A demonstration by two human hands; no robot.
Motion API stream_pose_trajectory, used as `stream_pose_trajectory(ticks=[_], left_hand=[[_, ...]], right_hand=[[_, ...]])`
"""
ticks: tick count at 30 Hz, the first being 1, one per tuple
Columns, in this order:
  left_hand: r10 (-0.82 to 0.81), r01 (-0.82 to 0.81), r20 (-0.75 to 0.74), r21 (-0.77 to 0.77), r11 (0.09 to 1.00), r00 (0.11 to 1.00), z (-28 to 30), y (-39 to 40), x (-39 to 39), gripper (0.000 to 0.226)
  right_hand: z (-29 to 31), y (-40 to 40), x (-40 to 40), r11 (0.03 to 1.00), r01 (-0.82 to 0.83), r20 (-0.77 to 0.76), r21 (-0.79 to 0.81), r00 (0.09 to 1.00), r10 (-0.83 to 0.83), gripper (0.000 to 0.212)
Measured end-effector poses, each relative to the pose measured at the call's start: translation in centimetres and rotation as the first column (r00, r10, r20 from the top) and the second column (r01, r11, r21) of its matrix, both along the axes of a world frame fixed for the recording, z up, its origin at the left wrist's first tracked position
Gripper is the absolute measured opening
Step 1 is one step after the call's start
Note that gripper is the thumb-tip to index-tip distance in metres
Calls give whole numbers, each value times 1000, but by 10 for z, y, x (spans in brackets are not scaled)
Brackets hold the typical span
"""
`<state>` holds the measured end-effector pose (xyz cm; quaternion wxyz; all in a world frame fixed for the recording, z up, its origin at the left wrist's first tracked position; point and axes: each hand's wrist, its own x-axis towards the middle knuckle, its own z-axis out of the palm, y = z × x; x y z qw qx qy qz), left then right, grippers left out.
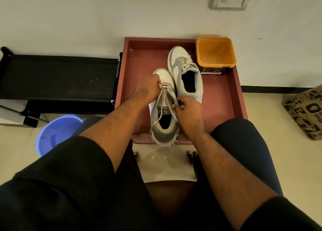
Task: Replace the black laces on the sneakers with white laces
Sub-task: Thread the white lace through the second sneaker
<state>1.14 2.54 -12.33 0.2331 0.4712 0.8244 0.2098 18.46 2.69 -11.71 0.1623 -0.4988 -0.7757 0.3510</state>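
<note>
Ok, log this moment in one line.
near sneaker: lace being worked | left hand: pinching lace | right hand: pinching lace | far sneaker: laced, in tray

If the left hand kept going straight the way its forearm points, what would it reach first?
Probably the far sneaker, judging by the flat image. The left hand, pinching a lace on the near sneaker, points up and right toward it; the orange tub lies beyond. Depth is unclear.
</note>
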Motion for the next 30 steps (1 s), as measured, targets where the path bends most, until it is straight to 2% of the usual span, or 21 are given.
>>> stream_pose_trajectory(ticks=[2,3,5,7,8,10,13,16,18,19,20,22,24,26,28,30], left_hand=[[67,-73,116,48,996,991,2,-7,-1,13],[110,-122,174,60,991,979,5,-12,0,21],[211,-231,307,28,973,928,12,-26,4,40],[305,-297,422,-88,951,854,20,-43,9,52],[325,-300,434,-128,945,840,22,-50,12,55],[324,-312,448,-102,945,833,24,-57,17,51],[303,-339,470,-9,941,829,23,-61,23,33],[307,-371,426,72,926,851,22,-62,24,7],[322,-386,406,85,919,855,23,-62,25,7],[322,-386,407,85,918,855,22,-62,26,7],[318,-385,410,88,919,855,22,-62,27,7],[294,-363,401,107,926,868,27,-64,29,19],[221,-294,367,155,943,904,38,-68,30,31],[89,-197,420,221,955,903,52,-74,34,42],[-59,-109,592,245,963,803,62,-80,42,55],[-136,-39,673,238,970,727,60,-82,48,57]], right_hand=[[3,-5,-1,998,-15,2,59,1000,15,29],[5,-7,-1,986,-59,17,156,998,57,33],[7,-10,-2,906,-268,163,327,961,225,33],[10,-13,-4,827,-479,379,294,853,359,28],[11,-13,-5,813,-521,438,260,814,382,25],[11,-13,-6,806,-538,473,246,793,385,25],[11,-13,-5,802,-551,440,231,794,419,24],[10,-8,2,838,-541,287,71,815,503,18],[13,-3,9,857,-511,125,-66,848,515,7],[17,-1,12,867,-480,33,-137,872,488,5],[21,0,13,873,-436,-87,-220,900,428,13],[31,-2,14,846,-359,-344,-394,911,227,21],[40,-5,11,792,-341,-505,-506,862,48,24],[48,-4,11,773,-356,-590,-524,807,-28,25],[54,-2,12,770,-386,-656,-508,752,-56,23],[56,1,15,767,-400,-715,-501,691,-107,22]])
